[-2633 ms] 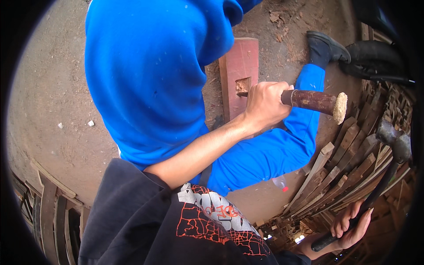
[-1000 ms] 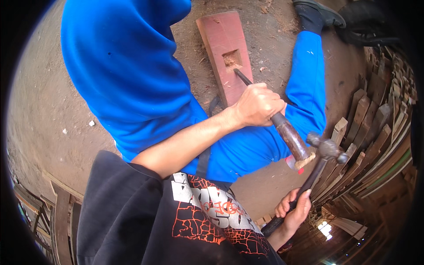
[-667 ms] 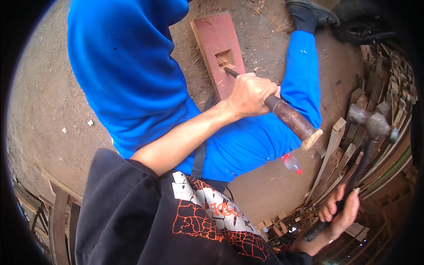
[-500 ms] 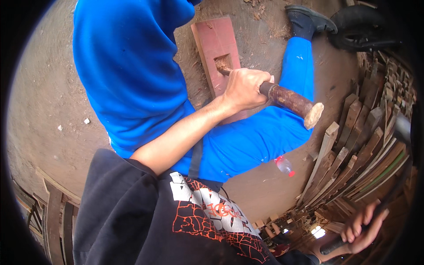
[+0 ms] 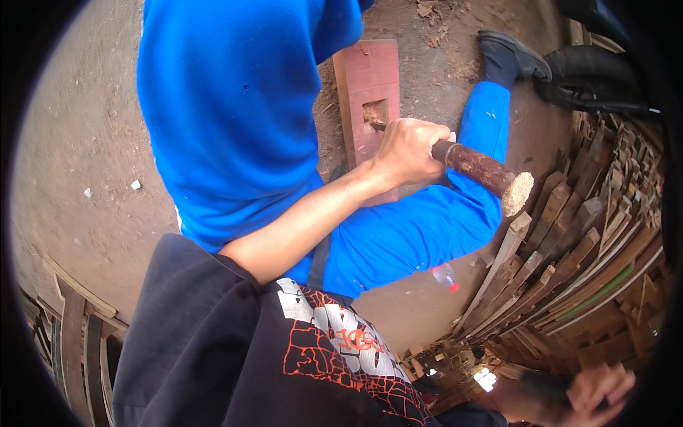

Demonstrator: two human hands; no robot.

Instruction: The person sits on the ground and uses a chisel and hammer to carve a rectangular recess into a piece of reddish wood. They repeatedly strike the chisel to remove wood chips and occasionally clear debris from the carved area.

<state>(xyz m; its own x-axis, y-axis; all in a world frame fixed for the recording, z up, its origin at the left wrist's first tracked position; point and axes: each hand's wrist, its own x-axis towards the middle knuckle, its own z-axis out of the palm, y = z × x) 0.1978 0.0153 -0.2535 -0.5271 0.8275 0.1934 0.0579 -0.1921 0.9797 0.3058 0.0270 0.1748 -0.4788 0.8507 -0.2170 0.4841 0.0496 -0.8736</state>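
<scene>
My left hand is closed around a chisel with a thick brown wooden handle, its pale butt end worn and frayed. The blade dips into a rectangular hole cut in a reddish wooden beam, which lies on the ground between my blue-trousered legs. Wood chips show in the hole. At the lower right my right hand, smeared by motion, is curled about the dark handle of a hammer. The hammer's head cannot be made out now.
My bent leg lies across the near end of the beam. Stacked timber offcuts lean along the right side. A clear plastic bottle with a red cap lies beside my knee. A black tyre is beyond my shoe. Planks stand at lower left.
The view has shifted, so the beam and chisel sit slightly further right and lower. My right hand has swung and blurred; the hammer's long handle, plain before, is now mostly lost.
</scene>
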